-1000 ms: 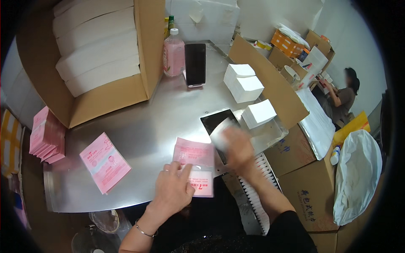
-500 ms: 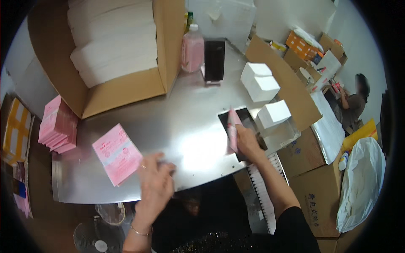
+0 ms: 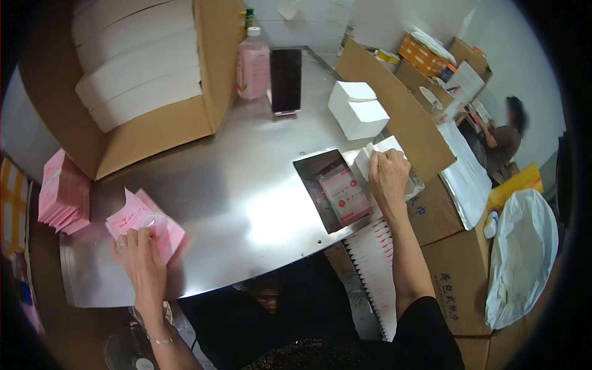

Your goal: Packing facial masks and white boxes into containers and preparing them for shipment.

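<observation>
At the left of the metal table, my left hand (image 3: 145, 265) has its fingers closed on the top pink wrapper (image 3: 127, 213), whose edge bends up off the pile beneath. Over on the right, my right hand (image 3: 388, 176) grips a small white tissue stack (image 3: 390, 144) from above, partly covering it. Close to that hand, a pink tissue packet (image 3: 345, 196) lies in the dark rectangular opening (image 3: 306, 176) of the table. Behind it stand bigger white tissue stacks (image 3: 361, 114).
A cardboard box (image 3: 157, 132) of white tissue bundles stands back left, near a fanned stack of pink wrappers (image 3: 58, 194). A bottle of pink liquid (image 3: 253, 65) and a phone on a stand (image 3: 285, 83) are at the back. A person (image 3: 509, 132) sits far right.
My right hand has left the pink packet in the opening and moved right onto the white stack. My left hand has moved left onto the pink wrappers and bent the top one up.
</observation>
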{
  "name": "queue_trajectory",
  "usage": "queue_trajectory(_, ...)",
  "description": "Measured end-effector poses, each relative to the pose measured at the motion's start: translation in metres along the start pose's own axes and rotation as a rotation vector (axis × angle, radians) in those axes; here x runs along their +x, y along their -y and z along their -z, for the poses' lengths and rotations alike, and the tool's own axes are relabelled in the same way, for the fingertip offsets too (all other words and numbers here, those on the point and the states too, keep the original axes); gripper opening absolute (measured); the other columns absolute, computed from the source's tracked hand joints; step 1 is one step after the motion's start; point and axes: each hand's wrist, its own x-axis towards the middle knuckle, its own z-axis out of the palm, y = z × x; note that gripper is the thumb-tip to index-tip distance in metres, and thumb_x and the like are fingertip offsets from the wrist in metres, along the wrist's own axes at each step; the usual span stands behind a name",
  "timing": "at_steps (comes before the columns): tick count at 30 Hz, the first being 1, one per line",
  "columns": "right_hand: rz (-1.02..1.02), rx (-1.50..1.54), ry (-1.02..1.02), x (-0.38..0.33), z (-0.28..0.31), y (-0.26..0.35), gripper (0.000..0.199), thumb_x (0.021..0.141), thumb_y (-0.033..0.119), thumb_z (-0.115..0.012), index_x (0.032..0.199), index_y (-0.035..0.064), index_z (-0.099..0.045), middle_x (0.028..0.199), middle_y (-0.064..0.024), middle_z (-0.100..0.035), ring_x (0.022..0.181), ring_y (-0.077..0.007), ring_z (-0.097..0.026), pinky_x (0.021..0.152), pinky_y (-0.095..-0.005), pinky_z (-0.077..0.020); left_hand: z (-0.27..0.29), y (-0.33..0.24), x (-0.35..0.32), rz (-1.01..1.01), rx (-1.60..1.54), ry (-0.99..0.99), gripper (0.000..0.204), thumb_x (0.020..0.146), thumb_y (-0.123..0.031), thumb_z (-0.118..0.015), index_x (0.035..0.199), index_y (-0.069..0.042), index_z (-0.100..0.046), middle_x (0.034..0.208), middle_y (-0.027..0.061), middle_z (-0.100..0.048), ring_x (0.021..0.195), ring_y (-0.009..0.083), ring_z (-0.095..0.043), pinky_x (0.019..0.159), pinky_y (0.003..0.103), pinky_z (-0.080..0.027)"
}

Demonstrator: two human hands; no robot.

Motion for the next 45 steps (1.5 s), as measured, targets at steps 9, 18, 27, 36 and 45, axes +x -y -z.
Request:
queue_trajectory(9, 0.041, 0.320, -0.072, -0.013, 0.005, 0.008, 0.034, 0.082, 0.002, -0.062, 0.116, -0.0024, -0.064, 0.107, -0.0205, -0.064, 0.103, -0.0379, -0.061, 0.091, -0.0484, -0.0469, -0.045, -0.140, -0.016, -0.526, -0.621, 0.178, 0.032, 0.077, -0.007, -0.070, 0.108, -0.004, -0.063, 0.107, 0.0160, -0.054, 0.101, 0.0336, -0.052, 0.085, 0.047, -0.041)
queue_trajectory(18, 0.612, 0.433, 0.276, -0.078, 0.038, 0.146, 0.035, 0.075, 0.020, -0.068, 0.104, -0.0011, -0.067, 0.091, -0.0162, -0.061, 0.088, -0.0321, -0.062, 0.110, -0.0705, -0.0268, -0.046, -0.132, -0.014, -0.343, -0.359, 0.174, 0.074, 0.064, -0.035, -0.080, 0.125, 0.000, -0.058, 0.149, 0.0267, -0.040, 0.137, 0.0450, -0.039, 0.100, 0.058, -0.033)
queue_trajectory(27, 0.358, 0.571, 0.009, -0.037, 0.043, 0.104, 0.017, 0.074, 0.004, -0.059, 0.090, -0.0003, -0.062, 0.090, -0.0163, -0.062, 0.081, -0.0358, -0.061, 0.086, -0.0496, -0.0476, -0.042, -0.072, -0.005, -0.275, -0.109, 0.128, 0.051, 0.079, -0.022, -0.065, 0.128, -0.008, -0.059, 0.141, 0.0154, -0.051, 0.128, 0.0415, -0.047, 0.101, 0.060, -0.035)
queue_trajectory(36, 0.008, 0.048, -0.006, -0.013, 0.000, -0.007, 0.017, 0.091, 0.016, -0.062, 0.091, 0.0012, -0.071, 0.090, -0.0118, -0.060, 0.093, -0.0303, -0.057, 0.085, -0.0466, -0.0406, -0.018, -0.046, 0.002, -0.020, 0.041, 0.151, 0.058, 0.083, -0.047, -0.071, 0.126, -0.009, -0.062, 0.113, 0.0209, -0.052, 0.106, 0.0397, -0.050, 0.087, 0.051, -0.040)
queue_trajectory(45, -0.007, 0.159, -0.060, -0.012, -0.001, -0.014, 0.014, 0.089, 0.010, -0.061, 0.090, 0.0000, -0.071, 0.085, -0.0133, -0.059, 0.085, -0.0311, -0.056, 0.074, -0.0446, -0.0448, -0.010, -0.023, -0.018, 0.003, 0.025, 0.075, 0.052, 0.076, -0.046, -0.078, 0.097, -0.003, -0.059, 0.106, 0.0176, -0.052, 0.104, 0.0360, -0.046, 0.091, 0.049, -0.035)
